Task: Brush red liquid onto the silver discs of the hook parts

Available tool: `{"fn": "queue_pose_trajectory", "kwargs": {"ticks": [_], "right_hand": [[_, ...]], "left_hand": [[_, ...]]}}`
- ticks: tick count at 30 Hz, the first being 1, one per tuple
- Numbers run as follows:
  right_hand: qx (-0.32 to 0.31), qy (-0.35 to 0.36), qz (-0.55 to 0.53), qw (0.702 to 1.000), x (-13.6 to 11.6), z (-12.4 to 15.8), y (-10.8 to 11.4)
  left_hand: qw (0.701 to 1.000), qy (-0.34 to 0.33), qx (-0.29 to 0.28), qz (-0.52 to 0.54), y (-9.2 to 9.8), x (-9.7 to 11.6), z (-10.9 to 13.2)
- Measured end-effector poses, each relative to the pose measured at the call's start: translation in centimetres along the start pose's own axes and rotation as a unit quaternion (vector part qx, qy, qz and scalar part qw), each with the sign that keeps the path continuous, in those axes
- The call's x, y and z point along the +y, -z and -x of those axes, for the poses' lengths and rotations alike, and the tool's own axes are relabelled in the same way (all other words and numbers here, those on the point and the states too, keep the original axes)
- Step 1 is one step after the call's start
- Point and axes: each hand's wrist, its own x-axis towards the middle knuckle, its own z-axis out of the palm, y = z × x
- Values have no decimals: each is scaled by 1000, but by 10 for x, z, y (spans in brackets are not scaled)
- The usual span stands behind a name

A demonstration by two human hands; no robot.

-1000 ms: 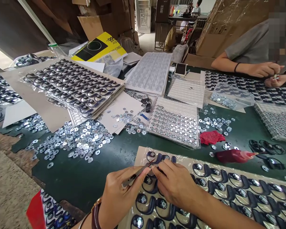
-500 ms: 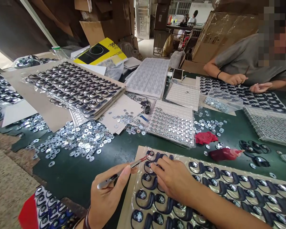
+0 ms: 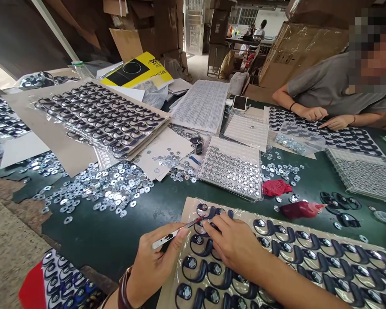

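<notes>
My left hand (image 3: 154, 266) is closed around metal tweezers (image 3: 175, 233), their tip resting at a dark hook-shaped part near the top left corner of a plastic-covered card sheet (image 3: 309, 253). My right hand (image 3: 234, 244) lies on that sheet, fingers together, fingertips pressing on the hook-shaped part (image 3: 212, 213) beside the tweezer tip. The sheet carries rows of dark hook-shaped parts with shiny discs. I cannot see anything held inside the right fingers.
Loose metal washers (image 3: 112, 193) are heaped on the green table left of centre. A tray of discs (image 3: 231, 167), a red cloth (image 3: 276, 187) and a red bottle (image 3: 300, 209) lie beyond my sheet. Stacked part sheets (image 3: 99, 116) sit at left. Another person's hands (image 3: 321, 118) work at far right.
My left hand drew the tweezers back and down a little, then brought the tip to the part again. My right hand stayed on the sheet. The other person's hands lowered onto their sheet.
</notes>
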Motion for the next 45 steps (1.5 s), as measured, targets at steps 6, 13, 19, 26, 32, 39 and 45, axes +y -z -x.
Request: {"fn": "queue_pose_trajectory", "kwargs": {"ticks": [6, 13, 19, 26, 32, 39, 45], "right_hand": [[14, -5, -9, 1000, 1, 0, -2], [17, -8, -9, 1000, 1, 2, -7], [6, -10, -16, 1000, 1, 1, -5], [5, -13, -19, 1000, 1, 2, -7], [9, -11, -20, 1000, 0, 1, -4], [-31, -16, -32, 999, 2, -1, -1], [-65, -21, -41, 997, 2, -3, 5]], "left_hand": [[1000, -14, -4, -19, 0, 3, -3], [1000, -11, -2, -21, -1, 4, -2], [999, -26, -5, -22, -2, 4, -2], [999, -34, 1, -27, -3, 4, -1], [999, -34, -3, -27, -5, 5, -3], [998, -21, -41, -50, -3, 16, -15], [997, -2, -59, -58, -8, 25, -26]]}}
